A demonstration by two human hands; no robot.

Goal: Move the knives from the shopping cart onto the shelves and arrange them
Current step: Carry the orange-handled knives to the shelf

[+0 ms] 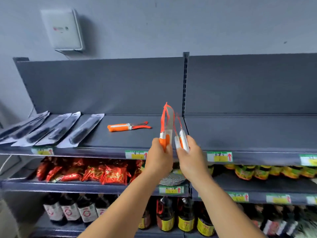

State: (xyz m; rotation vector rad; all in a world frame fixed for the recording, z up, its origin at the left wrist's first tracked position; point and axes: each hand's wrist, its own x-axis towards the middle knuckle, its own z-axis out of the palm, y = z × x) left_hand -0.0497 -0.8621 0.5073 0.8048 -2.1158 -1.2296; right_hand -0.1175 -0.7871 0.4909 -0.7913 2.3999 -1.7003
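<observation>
Left hand: we see the left hand clenched around the orange handle of one orange-handled knife, blade pointing up and tilted slightly toward the right hand.
Right hand: the right hand grasps the white-and-orange handles of a second pair of knives; we count two handles side by side, their blades blurred and thin, so we cannot tell their exact shape.
Hand spacing: both hands are just beside each other, raised in front of the top shelf's front edge.
Top shelf: the top shelf runs behind and above both hands; a slotted upright post divides it directly beyond the held blades.
Open room: to the right of the right hand the shelf surface is bare up to the back panel; beyond the left hand a bare strip lies between the held knife and the set-down knives.
Knives on shelf: one orange-handled bundle lies flat, up and to the left of the left hand; it seems to hold two blades.
Packaged knives: we count about five black-handled knives in blister packs, overlapping in a row far left of the left hand, reaching the front edge.
Price tags: green-and-yellow tags line the shelf edges.
Lower shelves: red snack bags below the left hand; dark sauce bottles under both forearms.
</observation>
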